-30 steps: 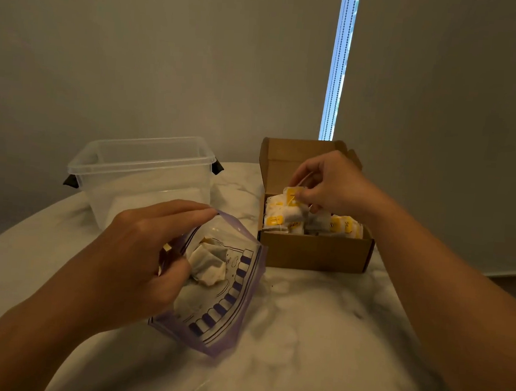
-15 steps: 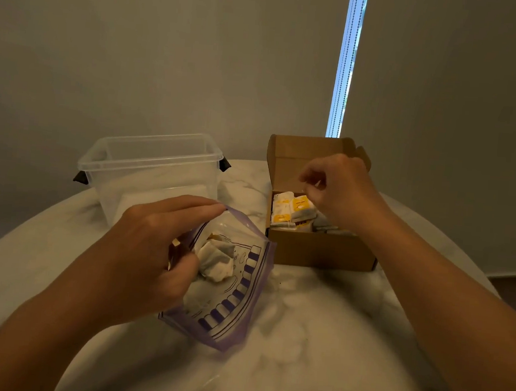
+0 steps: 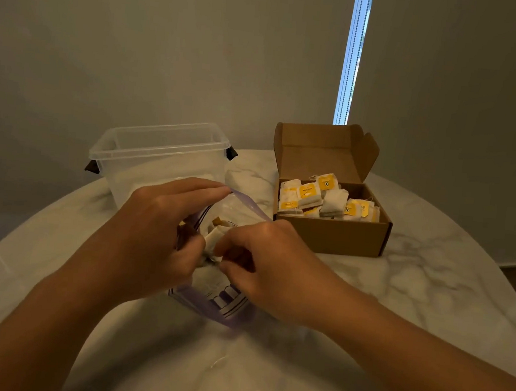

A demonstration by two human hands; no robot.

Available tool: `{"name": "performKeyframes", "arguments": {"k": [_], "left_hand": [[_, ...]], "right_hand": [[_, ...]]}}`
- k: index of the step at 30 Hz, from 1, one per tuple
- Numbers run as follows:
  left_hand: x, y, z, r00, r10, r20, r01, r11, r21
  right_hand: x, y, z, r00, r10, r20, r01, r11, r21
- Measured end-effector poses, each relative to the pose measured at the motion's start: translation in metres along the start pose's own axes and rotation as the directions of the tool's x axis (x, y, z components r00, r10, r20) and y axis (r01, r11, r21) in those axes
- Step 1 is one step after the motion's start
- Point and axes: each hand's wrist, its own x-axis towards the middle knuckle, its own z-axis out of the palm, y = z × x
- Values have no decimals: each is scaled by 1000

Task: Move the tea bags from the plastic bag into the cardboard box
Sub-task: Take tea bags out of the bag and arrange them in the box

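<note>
change: right hand (image 3: 263,267) left the cardboard box (image 3: 331,236), returned to plastic bag (image 3: 231,311) mouth | hands: left hand (image 3: 159,236) pinched bag rim open; right curled over remaining tea bags (image 3: 214,236), grip unclear | box: filled pile (image 3: 328,198) stayed put | task: judged near end

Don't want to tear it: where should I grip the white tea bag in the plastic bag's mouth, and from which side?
Probably best to pinch the tea bag by its exposed upper edge, coming from above and the right through the open mouth of the plastic bag. The left hand holds that mouth open and blocks the left; only that edge shows.
</note>
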Motion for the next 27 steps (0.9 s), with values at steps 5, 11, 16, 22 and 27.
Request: {"name": "performKeyframes", "arguments": {"k": [5, 11, 16, 22, 27], "left_hand": [[0, 2, 1, 1000, 24, 14, -24, 1000, 1], [-1, 3, -1, 998, 54, 41, -52, 997, -57], [0, 4, -2, 997, 66, 45, -63, 996, -64], [-1, 2, 1, 998, 42, 36, -42, 999, -20], [-2, 3, 3, 999, 40, 30, -39, 999, -30]], "right_hand": [[10, 14, 15, 986, 152, 71, -132, 964, -231], [8, 7, 19, 996, 20, 83, 2, 969, -246], [14, 1, 41, 989, -44, 144, 70, 982, -178], [24, -3, 55, 996, -20, 83, 33, 986, -163], [19, 5, 54, 997, -43, 69, 55, 983, -177]]}}
